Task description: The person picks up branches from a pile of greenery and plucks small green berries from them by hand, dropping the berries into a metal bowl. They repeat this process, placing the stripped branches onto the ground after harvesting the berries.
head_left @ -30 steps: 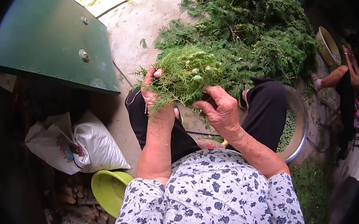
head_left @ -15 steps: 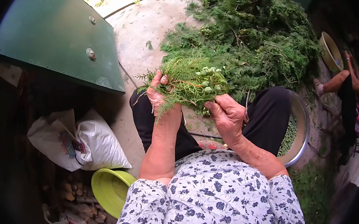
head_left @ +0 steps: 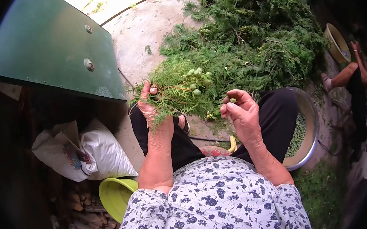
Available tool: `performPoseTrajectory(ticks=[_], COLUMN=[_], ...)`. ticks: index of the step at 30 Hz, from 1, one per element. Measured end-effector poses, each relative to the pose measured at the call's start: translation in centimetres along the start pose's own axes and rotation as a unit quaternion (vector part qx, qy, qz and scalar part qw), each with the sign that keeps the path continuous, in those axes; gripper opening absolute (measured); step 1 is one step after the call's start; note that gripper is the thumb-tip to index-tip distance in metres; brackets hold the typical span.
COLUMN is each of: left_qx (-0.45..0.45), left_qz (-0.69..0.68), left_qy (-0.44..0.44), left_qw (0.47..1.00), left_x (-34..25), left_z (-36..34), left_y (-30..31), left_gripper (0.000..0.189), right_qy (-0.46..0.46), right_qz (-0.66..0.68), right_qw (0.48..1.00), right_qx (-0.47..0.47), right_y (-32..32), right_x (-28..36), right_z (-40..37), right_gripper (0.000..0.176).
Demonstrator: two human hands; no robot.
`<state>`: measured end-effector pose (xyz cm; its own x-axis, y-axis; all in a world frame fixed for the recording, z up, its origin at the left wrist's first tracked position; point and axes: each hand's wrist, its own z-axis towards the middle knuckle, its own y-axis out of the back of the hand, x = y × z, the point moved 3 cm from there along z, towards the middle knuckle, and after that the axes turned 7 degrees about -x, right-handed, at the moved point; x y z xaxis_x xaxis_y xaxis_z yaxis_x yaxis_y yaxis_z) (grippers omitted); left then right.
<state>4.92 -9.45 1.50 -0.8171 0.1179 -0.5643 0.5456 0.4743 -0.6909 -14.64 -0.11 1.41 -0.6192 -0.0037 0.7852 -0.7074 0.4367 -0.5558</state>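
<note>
My left hand is closed round a leafy evergreen sprig, with its thumb and fingertips showing over the stems. Pale green cones cluster at the sprig's right end. To the right of it, apart from the sprig, my right hand pinches a small green cone between thumb and fingers. Beside my right knee stands a wide metal-rimmed basin; many small green cones lie in it, partly hidden by my leg.
A large heap of cut evergreen branches covers the floor ahead. At left are a green metal panel, a white sack, a lime-green basin and firewood. Another person's leg and a tan basin are at right.
My right hand has drawn away from the sprig to the right, now with a small cone in its fingers. The sprig in my left hand has shifted slightly left in view.
</note>
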Motion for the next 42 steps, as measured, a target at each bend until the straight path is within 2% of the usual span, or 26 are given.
performPoseTrajectory(ticks=[2,4,6,7,8,9,10,12,14,17,19,20,22,23,24,26,27,29,30,32,33,37,39,42], left_qx=[-0.010,-0.004,-0.016,-0.026,-0.027,0.001,0.028,0.045,0.062,0.005,-0.031,-0.031,0.196,0.158,0.126,0.079,0.076,-0.003,-0.003,0.009,0.067,0.059,0.133,0.102], left_qz=[-0.019,0.004,0.003,0.000,0.001,-0.001,-0.004,-0.007,-0.012,0.020,0.024,0.023,-0.062,-0.085,-0.048,-0.009,-0.008,-0.036,-0.037,0.002,-0.022,0.001,0.010,0.020], left_qy=[-0.001,0.004,0.012,0.017,0.018,0.033,0.048,0.059,0.068,0.027,0.006,0.005,0.022,0.046,0.018,0.033,0.032,0.000,0.002,0.063,0.043,-0.005,0.010,0.004], left_qw=[1.000,1.000,1.000,1.000,0.999,0.999,0.998,0.997,0.996,0.999,0.999,0.999,0.978,0.983,0.991,0.996,0.997,0.999,0.999,0.998,0.997,0.998,0.991,0.995], left_x=[0.4,0.6,0.8,0.9,1.0,1.1,1.3,1.5,1.6,1.3,1.1,1.0,1.0,0.2,-0.5,-0.9,-0.8,-0.1,-0.1,-0.2,0.1,0.7,0.8,1.0], left_z=[-0.2,-0.9,-1.4,-1.5,-1.3,-1.0,-0.7,-0.7,-1.1,-2.5,-2.6,-2.4,-1.3,1.0,0.0,-1.9,-1.6,-0.5,-1.3,-3.3,-2.8,-1.7,-2.0,-2.0], left_y=[0.0,-0.3,-0.8,-0.8,-0.4,-0.1,0.1,0.4,0.1,-1.0,-1.0,-0.4,1.1,2.3,1.3,0.0,0.2,1.0,0.4,-1.1,-0.8,0.5,0.1,0.1], left_gripper=[0.024,0.023,0.023,0.024,0.024,0.024,0.024,0.024,0.025,0.026,0.029,0.029,0.016,0.015,0.016,0.016,0.016,0.029,0.029,0.027,0.026,0.024,0.023,0.024], right_qy=[-0.028,-0.085,-0.078,0.013,0.103,0.151,0.150,0.241,0.244,0.293,0.322,0.322,0.312,0.303,0.234,0.045,0.042,-0.094,-0.092,-0.140,-0.140,-0.120,-0.118,-0.123], right_qz=[0.033,0.096,0.062,-0.082,-0.223,-0.272,-0.272,-0.386,-0.383,-0.377,-0.345,-0.345,-0.351,-0.333,-0.267,-0.113,-0.112,0.064,0.063,0.034,-0.002,-0.054,-0.045,-0.050], right_qw=[0.999,0.989,0.991,0.994,0.968,0.949,0.949,0.889,0.890,0.875,0.881,0.881,0.882,0.892,0.935,0.992,0.992,0.993,0.993,0.987,0.989,0.991,0.992,0.991], right_qx=[0.014,0.075,0.092,0.068,0.043,0.052,0.052,0.056,0.044,0.080,0.023,0.024,-0.030,-0.041,-0.019,0.025,0.026,0.029,0.028,0.064,0.058,0.025,0.019,0.022], right_y=[-0.1,0.4,0.1,-0.5,-1.2,-1.9,-2.3,-3.3,-3.2,-3.1,-2.8,-2.8,-2.2,-1.8,-0.8,-0.6,-1.2,-2.5,-2.3,-2.1,-2.0,-2.7,-3.0,-3.4], right_x=[-0.2,-0.6,-0.4,0.1,0.5,0.8,0.7,0.8,0.1,-0.4,-0.3,-0.4,-0.4,0.3,-0.1,-0.3,0.0,0.0,-0.1,-1.1,-1.3,-1.8,-1.9,-2.0], right_z=[0.2,0.4,0.1,-0.1,-0.4,-0.6,-0.7,-0.9,-0.6,-0.5,-1.1,-1.5,-2.0,-1.9,-1.7,-1.4,-1.3,-1.0,-0.9,-0.8,-0.8,-0.8,-0.7,-0.4], right_gripper=[0.021,0.016,0.014,0.013,0.013,0.016,0.016,0.019,0.021,0.020,0.018,0.018,0.016,0.013,0.014,0.015,0.015,0.016,0.016,0.016,0.016,0.016,0.015,0.015])
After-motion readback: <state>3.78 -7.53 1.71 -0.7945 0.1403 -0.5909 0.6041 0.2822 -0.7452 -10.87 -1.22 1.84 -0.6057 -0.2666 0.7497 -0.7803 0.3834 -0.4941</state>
